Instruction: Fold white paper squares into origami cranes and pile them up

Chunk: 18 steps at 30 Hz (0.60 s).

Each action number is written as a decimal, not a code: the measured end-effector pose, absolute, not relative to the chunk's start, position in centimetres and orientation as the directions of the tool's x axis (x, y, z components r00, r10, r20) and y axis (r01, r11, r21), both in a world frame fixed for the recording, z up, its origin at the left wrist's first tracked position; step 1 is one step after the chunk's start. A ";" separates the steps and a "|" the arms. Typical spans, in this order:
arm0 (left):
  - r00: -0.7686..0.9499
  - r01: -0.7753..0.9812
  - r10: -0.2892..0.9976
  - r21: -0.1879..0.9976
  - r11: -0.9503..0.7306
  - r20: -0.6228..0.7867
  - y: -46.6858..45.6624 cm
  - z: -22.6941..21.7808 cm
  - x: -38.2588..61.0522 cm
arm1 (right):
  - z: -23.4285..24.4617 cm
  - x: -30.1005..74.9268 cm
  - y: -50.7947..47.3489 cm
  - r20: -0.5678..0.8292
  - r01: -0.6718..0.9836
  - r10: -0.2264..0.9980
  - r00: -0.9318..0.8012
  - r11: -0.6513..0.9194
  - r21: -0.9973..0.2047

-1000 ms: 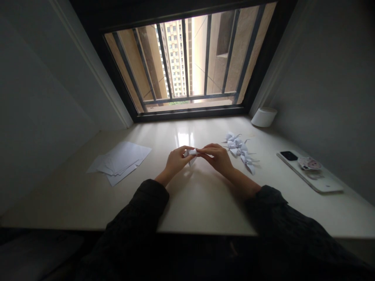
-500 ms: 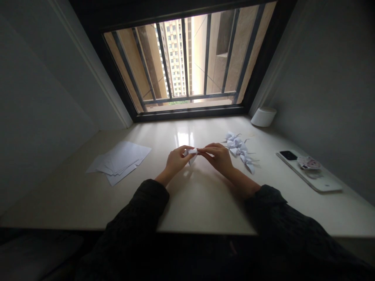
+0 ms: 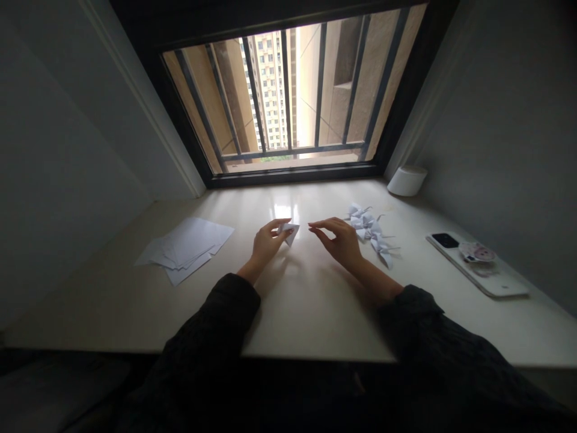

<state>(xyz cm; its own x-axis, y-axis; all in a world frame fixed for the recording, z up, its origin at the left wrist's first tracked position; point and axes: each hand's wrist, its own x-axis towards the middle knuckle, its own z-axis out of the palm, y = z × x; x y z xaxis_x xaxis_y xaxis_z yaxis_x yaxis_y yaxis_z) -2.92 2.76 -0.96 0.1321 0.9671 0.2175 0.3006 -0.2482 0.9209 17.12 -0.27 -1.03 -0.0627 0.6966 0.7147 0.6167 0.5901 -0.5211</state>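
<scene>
The scene is lit from the far side by daylight through the window [image 3: 293, 102], where part of the outdoor view is washed out to white. The side walls [image 3: 505, 120] are left in dim grey, and the dark sleeves [image 3: 214, 316] are nearly lost in blackness. Glare is thrown back by the glossy countertop [image 3: 311, 313], and soft shadows are cast below the hands [image 3: 267, 240]. Lines are splayed by wide-angle distortion; the outer edges are blurred.

Matt folded paper [image 3: 293, 237], glossy tabletop [image 3: 315, 319]
</scene>
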 end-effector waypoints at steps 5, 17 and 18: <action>0.231 0.092 0.970 0.990 -0.106 0.083 2.6 -0.6 -2.7 | -1.8 16.6 0.2 0.608 0.440 0.793 -0.031 0.557 -0.704; 0.357 -0.098 0.927 0.991 -0.088 0.117 2.3 -0.7 -2.1 | -2.1 16.2 0.5 0.515 0.211 0.851 -0.107 0.525 -0.824; 0.351 -0.085 0.926 0.990 -0.113 0.136 2.3 -0.7 -2.1 | -2.2 16.2 0.5 0.520 0.211 0.848 -0.103 0.529 -0.822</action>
